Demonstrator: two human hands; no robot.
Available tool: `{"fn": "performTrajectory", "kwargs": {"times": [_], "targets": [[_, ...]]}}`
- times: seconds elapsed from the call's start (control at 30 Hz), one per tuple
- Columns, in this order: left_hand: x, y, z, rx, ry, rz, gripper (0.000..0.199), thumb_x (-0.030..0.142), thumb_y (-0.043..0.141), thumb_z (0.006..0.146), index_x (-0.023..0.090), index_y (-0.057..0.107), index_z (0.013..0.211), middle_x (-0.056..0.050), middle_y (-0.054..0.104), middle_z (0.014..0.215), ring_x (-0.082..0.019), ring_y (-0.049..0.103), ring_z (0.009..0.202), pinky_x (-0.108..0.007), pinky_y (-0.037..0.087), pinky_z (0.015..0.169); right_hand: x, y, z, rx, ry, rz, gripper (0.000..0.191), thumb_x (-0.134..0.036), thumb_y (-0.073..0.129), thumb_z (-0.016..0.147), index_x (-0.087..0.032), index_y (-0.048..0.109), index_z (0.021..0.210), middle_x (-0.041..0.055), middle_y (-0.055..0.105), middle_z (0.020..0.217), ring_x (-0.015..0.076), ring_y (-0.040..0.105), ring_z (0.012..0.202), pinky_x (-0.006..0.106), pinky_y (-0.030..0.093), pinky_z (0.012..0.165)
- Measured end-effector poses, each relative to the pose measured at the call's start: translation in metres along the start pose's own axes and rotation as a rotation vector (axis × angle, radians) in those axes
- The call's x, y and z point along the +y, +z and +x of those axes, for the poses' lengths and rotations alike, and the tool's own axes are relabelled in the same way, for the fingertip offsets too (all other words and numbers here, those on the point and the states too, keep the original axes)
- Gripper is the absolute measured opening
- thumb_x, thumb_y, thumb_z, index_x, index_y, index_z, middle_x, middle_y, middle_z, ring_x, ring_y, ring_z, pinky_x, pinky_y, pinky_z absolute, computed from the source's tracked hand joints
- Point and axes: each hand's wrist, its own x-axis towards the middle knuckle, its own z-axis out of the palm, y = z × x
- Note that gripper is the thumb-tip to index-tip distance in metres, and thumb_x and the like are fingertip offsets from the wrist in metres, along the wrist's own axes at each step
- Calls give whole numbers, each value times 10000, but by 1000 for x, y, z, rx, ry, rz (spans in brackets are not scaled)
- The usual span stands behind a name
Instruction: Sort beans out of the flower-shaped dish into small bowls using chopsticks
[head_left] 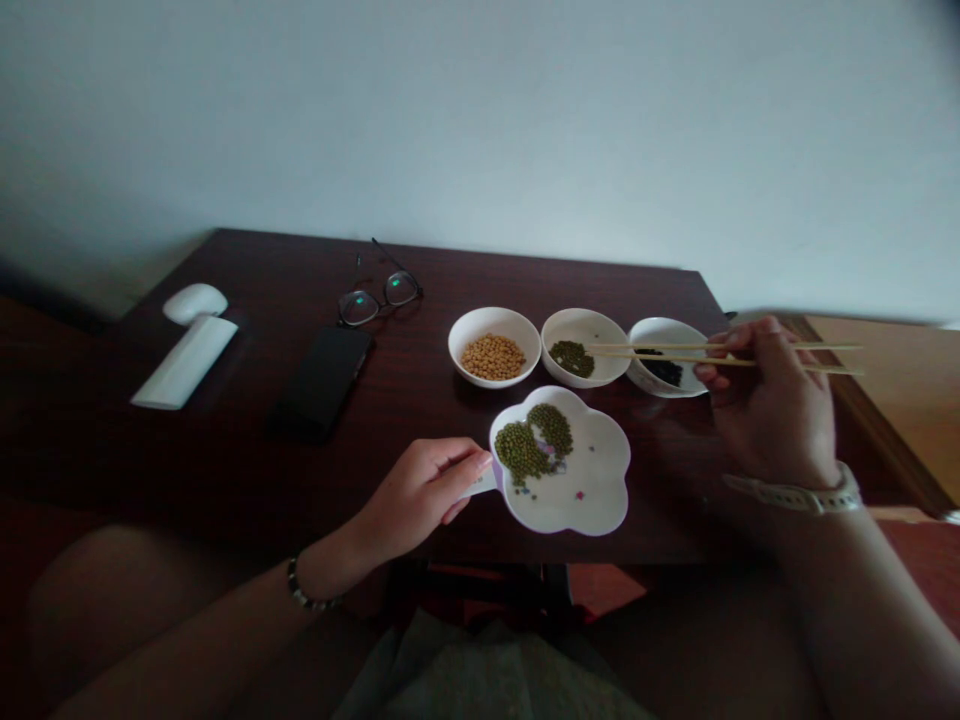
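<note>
My left hand point(431, 490) is closed on the handle of a white flower-shaped dish point(592, 490) with a purple rim. Green mung beans point(525, 450) lie in two heaps on the dish's left side. In my right hand point(780, 410) is a pair of wooden chopsticks point(697, 357), held nearly level. Their tips reach over the middle white bowl point(607, 328), close to the green beans point(572, 358) inside it; whether they touch any bean I cannot tell. The chopsticks pass above the right bowl point(667, 328), which holds black beans point(664, 370).
A left bowl point(459, 345) of yellow soybeans point(493, 357) stands beside the middle one. Further left on the dark wooden table point(300, 280) lie eyeglasses point(381, 298), a black phone point(322, 383) and a white device with a rounded head point(187, 362). A pale wall point(480, 130) rises behind.
</note>
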Motion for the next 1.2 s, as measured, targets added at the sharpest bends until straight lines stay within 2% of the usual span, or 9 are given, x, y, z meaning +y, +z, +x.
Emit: {"fn": "performTrajectory", "kwargs": {"times": [0.17,0.33,0.5,0.7,0.87,1.0,1.2], "targets": [[1,0,1,3,1,-2,477,463,577,1169,213,594,763,58,530,570,-113,457,534,-257,329,544,-3,9,-8,-61,43,17,323,-436,873,1064,-254,751,827,53,678,915,154,627,687,310,448,490],[5,2,4,8,1,13,488,455,576,1169,214,584,745,56,527,565,-114,455,533,-261,329,544,-10,21,-20,-231,186,-47,380,-514,841,1074,-232,750,836,42,676,882,117,584,591,256,415,432],[8,4,7,10,0,9,483,457,569,1169,217,587,750,57,527,565,-115,453,528,-262,331,543,-11,23,-25,-351,270,-119,425,-582,848,1053,-230,750,837,51,680,834,135,582,571,255,456,424],[6,4,7,17,4,12,490,465,577,1163,217,584,741,55,525,565,-117,454,532,-261,333,546,-8,19,-24,-357,255,-133,429,-579,822,1076,-232,735,840,53,695,843,151,633,615,266,538,492],[7,3,6,9,11,6,487,462,576,1167,216,586,746,57,524,563,-114,455,528,-259,334,546,-10,21,-25,-342,246,-109,422,-560,840,1066,-229,728,830,50,676,828,146,612,606,258,538,487],[9,4,6,17,11,7,478,455,577,1161,217,592,746,57,517,558,-116,451,525,-260,330,542,-9,22,-26,-360,294,-113,425,-582,823,1077,-228,760,851,43,669,802,136,593,588,238,516,472],[11,4,6,15,-3,5,483,467,576,1158,217,593,745,58,514,549,-114,439,510,-260,320,532,-5,22,-28,-378,281,-98,412,-592,808,1089,-240,762,882,41,694,829,149,637,642,248,546,529]]}}
